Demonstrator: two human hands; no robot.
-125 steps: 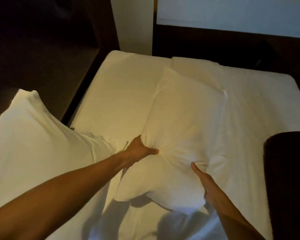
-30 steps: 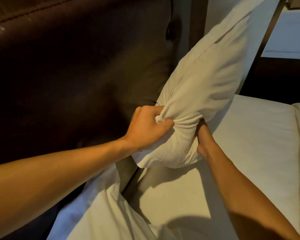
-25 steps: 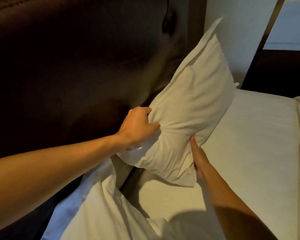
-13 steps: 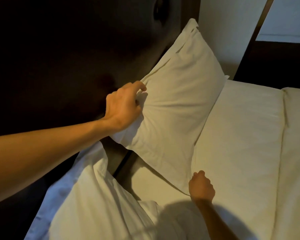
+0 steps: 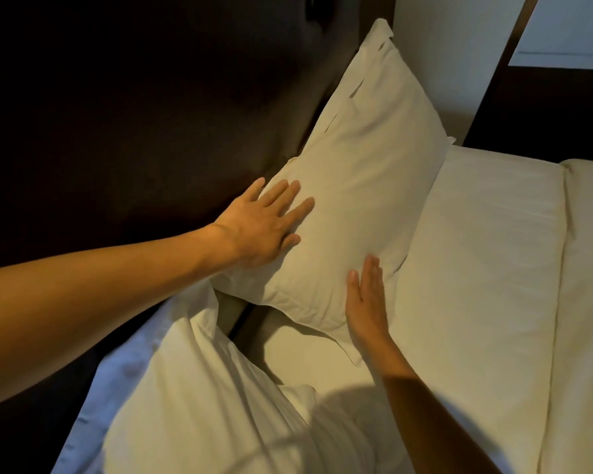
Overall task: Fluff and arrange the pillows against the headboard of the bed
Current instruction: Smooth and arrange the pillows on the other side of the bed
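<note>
A white pillow (image 5: 363,172) leans tilted against the dark brown padded headboard (image 5: 134,114), its lower edge resting on the bed (image 5: 476,268). My left hand (image 5: 264,224) lies flat on the pillow's left part with fingers spread. My right hand (image 5: 367,302) presses flat against the pillow's lower right edge, fingers straight. Neither hand grips anything. A second white pillow (image 5: 192,398) lies nearer to me, at the lower left, also against the headboard.
The bed is covered with a cream sheet, with a seam (image 5: 558,268) running down its right part. A pale wall (image 5: 459,46) and dark wood framing (image 5: 514,63) stand beyond the far corner. A narrow dark gap (image 5: 243,319) shows between the two pillows.
Both hands have let go of the pillow. It went from being bunched and held up to leaning on the headboard, and both hands now lie flat on it.
</note>
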